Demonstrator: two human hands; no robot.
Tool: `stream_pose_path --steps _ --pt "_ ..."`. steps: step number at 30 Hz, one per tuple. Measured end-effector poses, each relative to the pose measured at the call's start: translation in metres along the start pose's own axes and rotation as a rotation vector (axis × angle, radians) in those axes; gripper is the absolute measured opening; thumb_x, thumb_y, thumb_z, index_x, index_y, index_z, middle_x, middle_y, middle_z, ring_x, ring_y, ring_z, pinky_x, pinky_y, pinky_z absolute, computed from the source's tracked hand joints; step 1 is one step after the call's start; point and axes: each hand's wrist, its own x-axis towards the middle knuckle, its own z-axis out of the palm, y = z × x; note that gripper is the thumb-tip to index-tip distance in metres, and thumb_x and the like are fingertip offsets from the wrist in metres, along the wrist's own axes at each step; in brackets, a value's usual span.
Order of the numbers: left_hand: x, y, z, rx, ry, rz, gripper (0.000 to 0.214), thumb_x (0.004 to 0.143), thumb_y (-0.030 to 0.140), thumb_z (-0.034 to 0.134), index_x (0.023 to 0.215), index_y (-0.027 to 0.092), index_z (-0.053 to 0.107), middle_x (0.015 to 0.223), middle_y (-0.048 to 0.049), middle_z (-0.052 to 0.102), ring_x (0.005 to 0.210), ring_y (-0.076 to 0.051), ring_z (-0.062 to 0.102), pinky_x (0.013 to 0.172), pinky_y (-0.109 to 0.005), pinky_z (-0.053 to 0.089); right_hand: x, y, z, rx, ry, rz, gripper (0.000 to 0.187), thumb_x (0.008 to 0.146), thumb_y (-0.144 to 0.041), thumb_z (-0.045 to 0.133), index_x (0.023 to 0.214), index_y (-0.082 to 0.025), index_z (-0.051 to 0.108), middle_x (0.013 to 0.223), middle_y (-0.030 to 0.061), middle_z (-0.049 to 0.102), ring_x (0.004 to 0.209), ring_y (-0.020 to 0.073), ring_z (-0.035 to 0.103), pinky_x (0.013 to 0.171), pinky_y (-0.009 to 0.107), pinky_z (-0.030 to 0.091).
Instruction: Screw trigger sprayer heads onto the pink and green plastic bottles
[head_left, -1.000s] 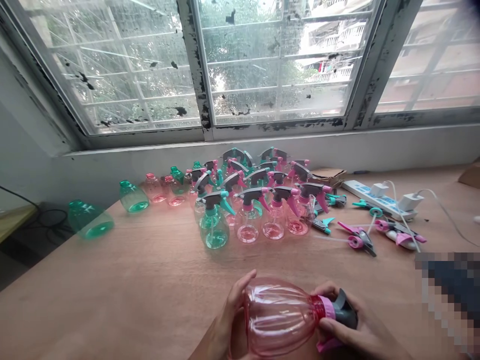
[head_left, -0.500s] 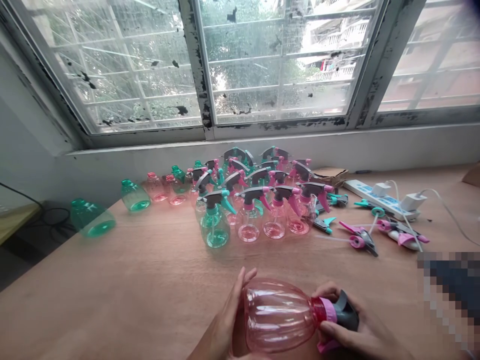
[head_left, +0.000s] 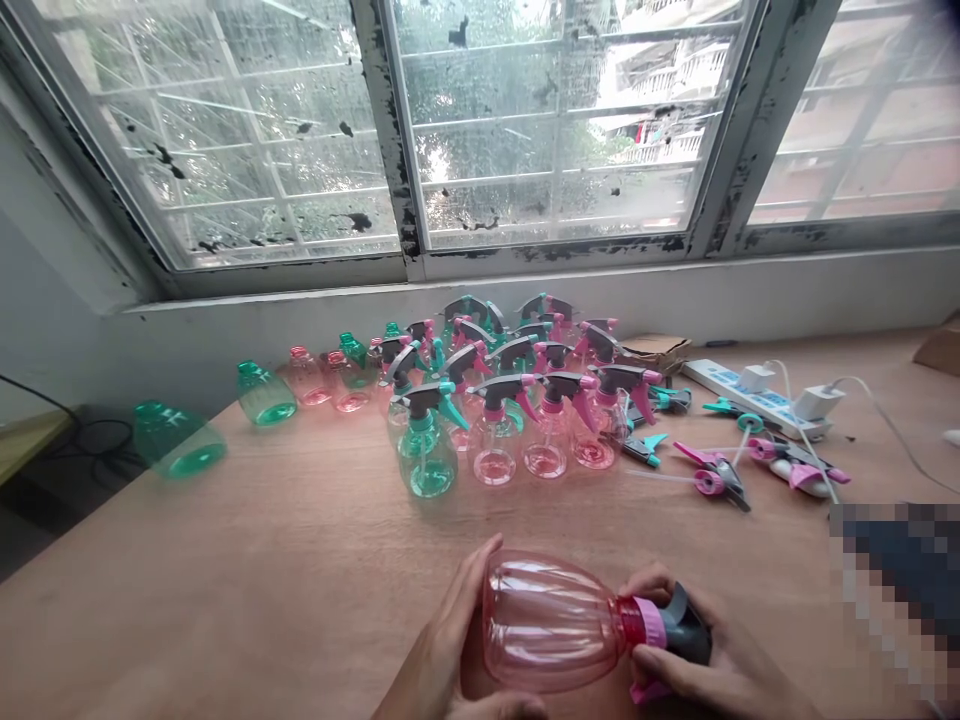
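A clear pink spray bottle (head_left: 551, 622) lies sideways above the near part of the table, its base to the left. My left hand (head_left: 457, 640) cups the base, fingers along the far side and thumb underneath at the near side. My right hand (head_left: 675, 650) grips the neck end, with thumb and fingers on the pink collar (head_left: 649, 622) of the grey spray head (head_left: 686, 628). The collar sits against the bottle's red threaded neck. Part of the pink trigger shows below my right thumb.
Several assembled pink and green spray bottles (head_left: 495, 440) stand grouped ahead. Open bottles without heads (head_left: 266, 395) stand to their left. Loose spray heads (head_left: 720, 475) lie at the right, near a white power strip (head_left: 757, 398) with cables. A window (head_left: 555, 130) rises behind the table.
The bottle has shifted slightly left and up in view with both hands. My left thumb shows more at the base. The collar stays in my right fingers.
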Motion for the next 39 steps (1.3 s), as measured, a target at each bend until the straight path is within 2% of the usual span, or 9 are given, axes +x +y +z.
stream_pose_path --steps 4,8,12,15,20,26,30,35,39 --pt "0.0 0.0 0.003 -0.046 0.01 0.035 0.102 0.082 0.027 0.083 0.16 0.04 0.018 0.159 -0.0066 0.048 0.142 -0.032 0.051 0.121 -0.041 0.038 0.001 0.0 -0.001 0.033 -0.06 0.008 0.046 0.07 -0.05 0.09 0.095 -0.02 0.067 0.065 -0.0036 0.065 0.058 0.013 0.062 0.054 0.019 0.054" --pt "-0.002 -0.006 0.006 -0.058 -0.004 0.022 0.114 0.074 0.014 0.085 0.157 0.042 0.012 0.152 -0.0073 0.05 0.126 -0.028 0.064 0.11 -0.034 0.05 0.002 0.001 -0.003 0.029 -0.067 -0.004 0.046 0.072 -0.049 0.09 0.097 -0.019 0.066 0.064 -0.0021 0.069 0.055 0.0135 0.064 0.053 0.02 0.053" --pt "0.0 -0.008 0.005 -0.004 0.017 0.036 0.121 0.064 0.009 0.088 0.157 0.041 0.018 0.151 -0.0063 0.045 0.135 -0.031 0.055 0.113 -0.034 0.046 0.001 0.0 -0.003 0.057 -0.069 0.029 0.05 0.07 -0.051 0.09 0.098 -0.019 0.064 0.063 -0.0027 0.068 0.055 0.0133 0.064 0.052 0.019 0.051" --pt "0.002 -0.006 0.004 0.01 0.047 0.082 0.098 0.074 0.018 0.086 0.153 0.04 0.032 0.149 -0.0052 0.05 0.137 -0.032 0.053 0.116 -0.036 0.043 0.0 -0.001 -0.002 0.06 -0.064 0.035 0.05 0.07 -0.05 0.091 0.097 -0.019 0.063 0.063 -0.0035 0.068 0.055 0.0128 0.064 0.052 0.019 0.051" --pt "-0.001 -0.005 0.004 0.007 0.041 0.084 0.069 0.098 0.034 0.062 0.157 0.04 0.027 0.144 -0.0059 0.061 0.128 -0.028 0.063 0.112 -0.036 0.048 0.001 0.0 -0.004 0.059 -0.069 0.009 0.047 0.071 -0.048 0.091 0.097 -0.019 0.064 0.065 -0.0016 0.071 0.056 0.0136 0.065 0.054 0.02 0.053" --pt "-0.001 -0.016 0.001 -0.027 -0.045 0.078 0.12 0.074 0.051 0.086 0.164 0.032 0.008 0.158 -0.0122 0.049 0.145 -0.038 0.046 0.12 -0.048 0.039 0.001 0.0 -0.005 0.06 -0.063 -0.003 0.044 0.072 -0.048 0.09 0.096 -0.021 0.065 0.067 -0.0017 0.072 0.058 0.0138 0.066 0.056 0.02 0.052" --pt "0.0 -0.015 0.001 -0.069 -0.07 0.128 0.11 0.08 0.053 0.08 0.163 0.033 0.012 0.167 -0.0122 0.034 0.152 -0.039 0.035 0.124 -0.054 0.03 0.001 0.0 -0.004 0.057 -0.064 -0.001 0.044 0.073 -0.048 0.089 0.097 -0.02 0.064 0.067 -0.0008 0.073 0.058 0.0152 0.068 0.056 0.021 0.052" --pt "-0.001 -0.005 0.004 0.043 -0.014 0.134 0.079 0.099 0.037 0.06 0.161 0.045 0.012 0.169 -0.0032 0.032 0.154 -0.032 0.034 0.127 -0.052 0.026 0.004 0.004 -0.007 0.093 -0.072 -0.028 0.046 0.074 -0.047 0.089 0.099 -0.019 0.063 0.065 -0.0013 0.072 0.057 0.0149 0.066 0.054 0.021 0.052" --pt "0.0 -0.003 0.0 0.038 -0.06 0.15 0.108 0.085 0.046 0.078 0.163 0.039 0.003 0.172 -0.0086 0.024 0.156 -0.038 0.026 0.127 -0.056 0.022 0.004 0.005 -0.008 0.053 -0.074 -0.015 0.045 0.074 -0.047 0.089 0.099 -0.019 0.063 0.066 -0.0009 0.073 0.059 0.0144 0.068 0.056 0.02 0.053"
